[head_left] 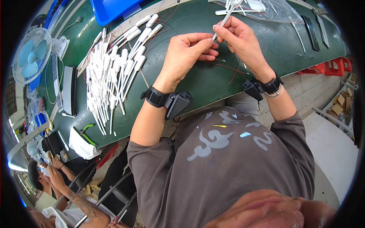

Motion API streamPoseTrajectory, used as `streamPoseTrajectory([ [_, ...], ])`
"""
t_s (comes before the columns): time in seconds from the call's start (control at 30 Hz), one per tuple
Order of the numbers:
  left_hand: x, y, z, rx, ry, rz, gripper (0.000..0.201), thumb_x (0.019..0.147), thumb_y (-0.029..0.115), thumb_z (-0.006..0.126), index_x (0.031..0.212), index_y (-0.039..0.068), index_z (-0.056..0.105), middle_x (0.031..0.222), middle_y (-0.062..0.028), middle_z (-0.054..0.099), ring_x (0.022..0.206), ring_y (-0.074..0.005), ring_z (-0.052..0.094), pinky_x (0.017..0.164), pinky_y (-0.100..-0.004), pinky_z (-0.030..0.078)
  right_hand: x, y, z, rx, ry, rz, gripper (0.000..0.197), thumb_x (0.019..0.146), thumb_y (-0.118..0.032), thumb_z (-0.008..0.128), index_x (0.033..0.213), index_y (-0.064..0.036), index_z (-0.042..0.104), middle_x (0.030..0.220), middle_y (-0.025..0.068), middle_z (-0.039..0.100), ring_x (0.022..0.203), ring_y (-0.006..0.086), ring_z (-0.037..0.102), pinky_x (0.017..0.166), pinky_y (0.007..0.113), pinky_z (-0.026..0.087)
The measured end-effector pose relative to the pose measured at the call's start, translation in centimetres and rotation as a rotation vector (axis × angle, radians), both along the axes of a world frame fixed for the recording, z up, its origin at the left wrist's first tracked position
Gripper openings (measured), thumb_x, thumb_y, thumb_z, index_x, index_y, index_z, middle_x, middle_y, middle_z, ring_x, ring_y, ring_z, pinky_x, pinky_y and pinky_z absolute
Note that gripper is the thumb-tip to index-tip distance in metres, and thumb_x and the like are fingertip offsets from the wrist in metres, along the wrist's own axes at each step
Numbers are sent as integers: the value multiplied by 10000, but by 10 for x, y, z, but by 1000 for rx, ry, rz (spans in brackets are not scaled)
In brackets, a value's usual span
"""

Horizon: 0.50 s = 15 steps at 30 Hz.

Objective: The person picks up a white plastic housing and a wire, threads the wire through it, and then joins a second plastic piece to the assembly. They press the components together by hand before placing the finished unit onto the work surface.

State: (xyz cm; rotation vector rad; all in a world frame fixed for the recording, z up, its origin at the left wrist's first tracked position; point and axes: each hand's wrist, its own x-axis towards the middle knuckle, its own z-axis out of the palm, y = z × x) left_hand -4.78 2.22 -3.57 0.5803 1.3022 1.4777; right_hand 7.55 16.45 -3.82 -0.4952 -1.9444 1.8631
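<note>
Over the far edge of the green table, a slim white stick (228, 16) slants up between my hands, its lower end hidden by fingers. My right hand (240, 38) is closed on it, thumb against the forefinger. Just below, my left hand (192, 48) pinches the lower end between thumb and fingers. Thin red wires (230, 68) trail under both hands onto the table. A big pile of white sticks with wide paddle-shaped heads (114, 64) lies to the left of my left hand, with more red wires among them.
A clear plastic bag (279, 13) with white sticks lies beyond my right hand. Black strips (311, 33) rest at the right. Far left are a fan (32, 56), a dark box (69, 91) and green-handled pliers (88, 135). A blue tray (112, 11) stands at the back; other people sit lower left.
</note>
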Motion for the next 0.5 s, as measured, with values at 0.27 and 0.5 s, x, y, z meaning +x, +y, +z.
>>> streamPoseTrajectory([
  [0.27,2,0,-1,3,24,3,299,923,121,641,1165,-55,638,1003,-127,707,846,-167,697,765,-276,586,0,-1,-1,-19,10,-19,157,953,-240,632,955,-89,588,741,-45,572,502,-14,350,435,169,224],
  [0.5,3,1,2,-10,27,15,314,914,120,654,1168,-63,633,992,-126,704,845,-168,696,763,-272,585,2,-1,5,-77,-30,-19,179,940,-213,654,898,-46,604,782,-4,631,690,38,548,579,189,399],
])
